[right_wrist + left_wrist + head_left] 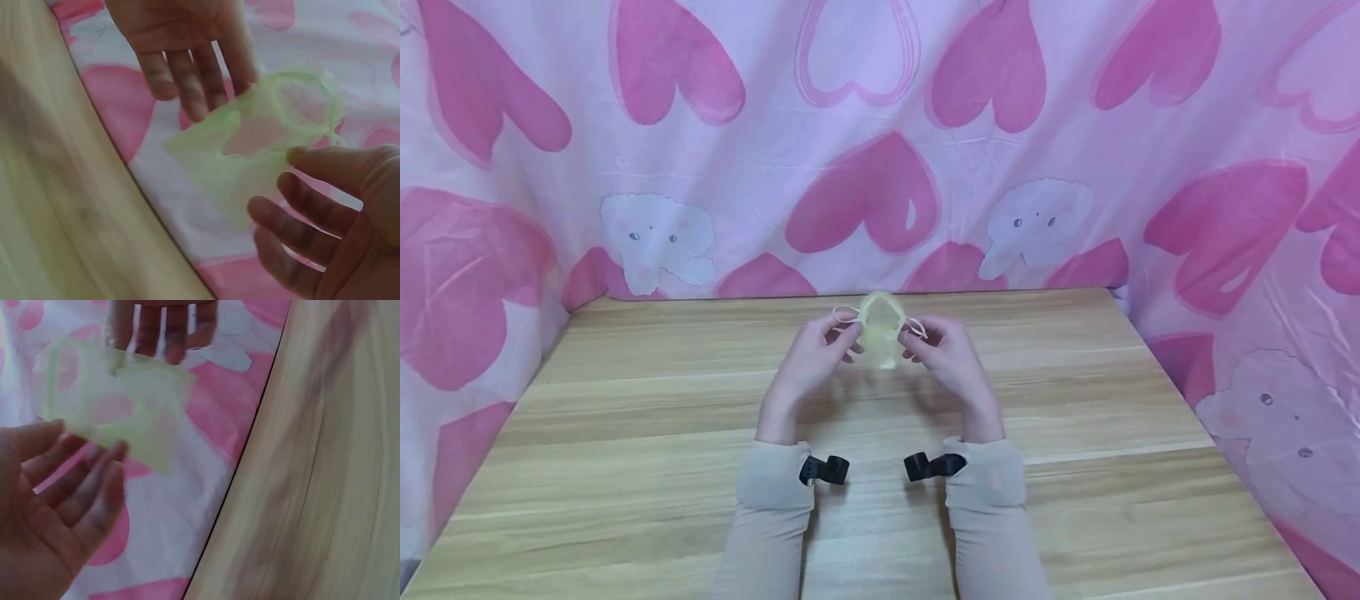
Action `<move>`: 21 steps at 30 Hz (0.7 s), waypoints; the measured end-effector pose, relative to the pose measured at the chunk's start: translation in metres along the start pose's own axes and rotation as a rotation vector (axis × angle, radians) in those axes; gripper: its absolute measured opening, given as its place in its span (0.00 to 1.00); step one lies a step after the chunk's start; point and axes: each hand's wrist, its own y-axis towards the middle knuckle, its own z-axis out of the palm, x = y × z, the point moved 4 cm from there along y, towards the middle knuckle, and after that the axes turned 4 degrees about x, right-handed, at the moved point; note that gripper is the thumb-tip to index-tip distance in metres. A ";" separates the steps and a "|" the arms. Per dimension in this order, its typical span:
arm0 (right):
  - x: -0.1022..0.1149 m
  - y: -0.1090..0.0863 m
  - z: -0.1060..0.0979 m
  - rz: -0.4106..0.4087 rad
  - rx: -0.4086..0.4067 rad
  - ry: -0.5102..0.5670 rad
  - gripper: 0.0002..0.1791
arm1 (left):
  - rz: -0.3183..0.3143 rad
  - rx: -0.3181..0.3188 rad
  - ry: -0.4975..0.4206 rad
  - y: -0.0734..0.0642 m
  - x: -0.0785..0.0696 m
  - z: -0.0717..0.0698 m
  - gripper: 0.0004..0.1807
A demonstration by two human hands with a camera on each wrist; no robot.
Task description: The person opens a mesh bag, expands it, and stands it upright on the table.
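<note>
A small, sheer yellow-green drawstring pouch [882,350] is held up over the far part of the table, its mouth spread into a rounded opening. My left hand [805,358] pinches one side of the mouth between thumb and index finger. At the opposite side, my right hand [953,358] does the same. White cord loops stick out beside the fingers on both sides. In the right wrist view the see-through pouch [212,181] hangs between the hands, and nothing shows inside it. The other fingers of each hand are spread loosely below the pouch.
A wood-grain table [625,467] lies beneath the hands. Pink and white curtain cloth [760,158] with hearts and cartoon animals borders it at the back and sides. A black wrist camera [826,470] sits on the left cuff, another black camera [934,467] on the right.
</note>
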 end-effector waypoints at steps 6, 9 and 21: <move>-0.017 0.001 0.012 0.091 0.105 -0.003 0.10 | -0.079 0.098 0.052 -0.006 0.018 -0.010 0.15; -0.024 0.001 0.017 0.146 0.140 -0.033 0.11 | -0.125 0.123 0.098 -0.009 0.025 -0.013 0.14; -0.040 0.001 0.021 0.170 0.190 -0.112 0.10 | -0.167 0.164 0.209 -0.010 0.036 -0.012 0.14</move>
